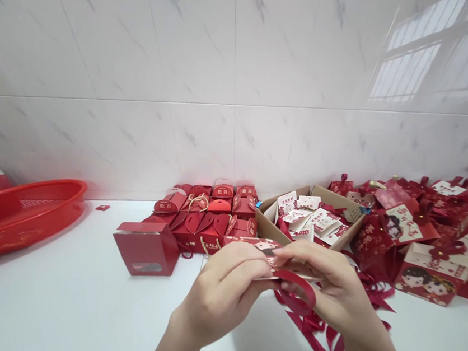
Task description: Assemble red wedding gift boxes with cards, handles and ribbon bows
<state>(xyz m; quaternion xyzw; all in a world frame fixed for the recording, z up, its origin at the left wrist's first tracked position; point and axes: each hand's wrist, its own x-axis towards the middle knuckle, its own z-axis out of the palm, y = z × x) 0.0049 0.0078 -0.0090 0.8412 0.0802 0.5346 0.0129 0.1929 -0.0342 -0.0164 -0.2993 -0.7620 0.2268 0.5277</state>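
Observation:
Both hands meet over the white table, holding a small red and cream gift box [266, 244] between them. My left hand [229, 286] is closed around its left side, the fingers bent over the top. My right hand [328, 277] grips the right side, with a dark red ribbon [299, 282] looping out by its thumb. Much of the box is hidden behind the fingers. More loose ribbons [308, 325] lie on the table below and behind the right hand. Just beyond the hands is an open cardboard box [350, 207] filled with white and red printed cards [306, 215].
Several closed red gift boxes [209, 223] stand in rows near the tiled wall [199, 89]. A plain red box [145, 250] stands at their left. Far left is a red plastic basket [32, 221]. Many red gift boxes with ribbons [413, 234] are heaped at the right.

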